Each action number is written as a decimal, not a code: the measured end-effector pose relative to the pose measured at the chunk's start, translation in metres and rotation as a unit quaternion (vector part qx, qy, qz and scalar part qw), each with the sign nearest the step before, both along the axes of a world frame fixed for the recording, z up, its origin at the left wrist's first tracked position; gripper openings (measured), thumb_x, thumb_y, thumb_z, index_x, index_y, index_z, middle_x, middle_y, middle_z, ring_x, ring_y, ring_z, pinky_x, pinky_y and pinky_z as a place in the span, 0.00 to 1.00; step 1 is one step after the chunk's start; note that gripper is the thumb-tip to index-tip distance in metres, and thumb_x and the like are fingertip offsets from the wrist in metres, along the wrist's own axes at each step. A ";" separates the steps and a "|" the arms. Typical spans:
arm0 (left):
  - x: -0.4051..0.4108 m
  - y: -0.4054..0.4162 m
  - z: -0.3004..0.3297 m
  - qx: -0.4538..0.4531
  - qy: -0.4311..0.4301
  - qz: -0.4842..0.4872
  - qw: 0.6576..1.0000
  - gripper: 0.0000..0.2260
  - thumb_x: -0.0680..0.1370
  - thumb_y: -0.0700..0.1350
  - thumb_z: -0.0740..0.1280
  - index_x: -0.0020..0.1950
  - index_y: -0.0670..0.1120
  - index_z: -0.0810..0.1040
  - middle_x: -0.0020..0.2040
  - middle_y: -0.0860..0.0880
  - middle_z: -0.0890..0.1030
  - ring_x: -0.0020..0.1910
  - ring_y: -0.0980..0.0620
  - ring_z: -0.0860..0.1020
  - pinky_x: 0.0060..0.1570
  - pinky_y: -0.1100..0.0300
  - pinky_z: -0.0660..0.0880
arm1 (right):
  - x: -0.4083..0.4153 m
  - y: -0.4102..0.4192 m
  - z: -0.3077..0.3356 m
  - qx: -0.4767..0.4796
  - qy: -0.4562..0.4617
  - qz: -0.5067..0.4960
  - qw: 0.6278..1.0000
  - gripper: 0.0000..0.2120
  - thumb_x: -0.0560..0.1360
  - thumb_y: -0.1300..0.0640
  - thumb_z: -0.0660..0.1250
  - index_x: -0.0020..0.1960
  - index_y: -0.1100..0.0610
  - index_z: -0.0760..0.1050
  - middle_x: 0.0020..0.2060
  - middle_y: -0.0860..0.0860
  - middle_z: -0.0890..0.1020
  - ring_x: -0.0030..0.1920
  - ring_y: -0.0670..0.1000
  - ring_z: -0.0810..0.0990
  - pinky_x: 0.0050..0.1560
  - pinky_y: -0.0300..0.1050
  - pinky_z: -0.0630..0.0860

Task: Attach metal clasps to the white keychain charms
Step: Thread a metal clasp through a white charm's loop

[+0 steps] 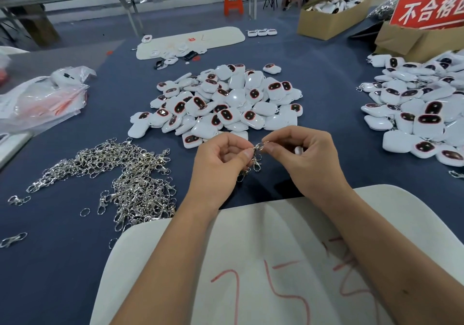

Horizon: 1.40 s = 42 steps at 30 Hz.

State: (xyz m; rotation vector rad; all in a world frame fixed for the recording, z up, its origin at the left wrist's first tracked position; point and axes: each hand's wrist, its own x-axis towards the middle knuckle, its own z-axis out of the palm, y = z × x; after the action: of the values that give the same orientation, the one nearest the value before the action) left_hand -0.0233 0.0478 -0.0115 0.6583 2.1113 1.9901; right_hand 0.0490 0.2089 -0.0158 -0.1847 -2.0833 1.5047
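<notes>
My left hand and my right hand meet over the blue table, just in front of a heap of white keychain charms with dark oval faces. Both pinch one metal clasp between thumb and forefinger; its swivel hook dangles below the fingers. A small white piece shows inside my right palm, too hidden to identify. A big tangle of loose silver clasps lies to the left of my left hand.
A second pile of white charms lies at the right. A white foam pad with red writing lies under my forearms. Plastic bags sit left, cardboard boxes and a red sign far right.
</notes>
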 end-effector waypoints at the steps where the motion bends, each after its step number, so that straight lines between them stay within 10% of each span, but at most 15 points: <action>1: 0.001 0.000 0.001 -0.014 0.028 0.012 0.999 0.04 0.77 0.34 0.71 0.45 0.42 0.82 0.37 0.51 0.83 0.39 0.54 0.79 0.46 0.53 0.80 | 0.000 0.000 0.000 0.002 0.005 -0.014 1.000 0.06 0.76 0.62 0.77 0.45 0.51 0.86 0.40 0.43 0.88 0.43 0.45 0.85 0.49 0.36 0.79; 7: 0.008 0.002 0.007 -0.040 0.129 0.023 0.991 0.06 0.76 0.36 0.74 0.42 0.47 0.83 0.37 0.55 0.81 0.39 0.54 0.78 0.42 0.58 0.76 | 0.001 -0.006 -0.002 0.078 -0.002 -0.034 0.996 0.06 0.76 0.62 0.76 0.47 0.52 0.88 0.35 0.37 0.84 0.34 0.53 0.78 0.36 0.40 0.74; 22: 0.003 0.003 0.000 -0.037 0.104 -0.019 0.994 0.07 0.77 0.40 0.70 0.43 0.52 0.83 0.36 0.55 0.81 0.39 0.42 0.78 0.41 0.49 0.76 | 0.001 -0.004 0.000 0.051 0.012 -0.009 0.999 0.09 0.77 0.63 0.75 0.47 0.50 0.88 0.37 0.48 0.87 0.39 0.68 0.80 0.40 0.63 0.79; 38: 0.004 0.006 0.000 -0.070 0.129 -0.008 0.989 0.06 0.78 0.36 0.70 0.43 0.46 0.81 0.36 0.49 0.79 0.35 0.49 0.76 0.36 0.58 0.73 | 0.003 -0.006 -0.002 0.069 0.009 -0.020 0.997 0.08 0.76 0.63 0.76 0.48 0.51 0.87 0.34 0.49 0.85 0.36 0.66 0.77 0.36 0.59 0.77; 42: 0.006 0.006 0.001 -0.069 0.185 0.004 0.980 0.06 0.77 0.36 0.70 0.43 0.46 0.79 0.38 0.52 0.80 0.37 0.52 0.77 0.37 0.65 0.72 | 0.000 -0.002 -0.002 0.038 -0.010 -0.015 0.999 0.06 0.76 0.60 0.77 0.50 0.50 0.86 0.40 0.42 0.86 0.38 0.48 0.81 0.43 0.44 0.78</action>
State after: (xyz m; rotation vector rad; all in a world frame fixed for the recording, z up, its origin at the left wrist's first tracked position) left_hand -0.0176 0.0536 -0.0104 1.0642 2.4300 1.8155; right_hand 0.0490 0.2072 -0.0180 -0.2030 -2.1407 1.4087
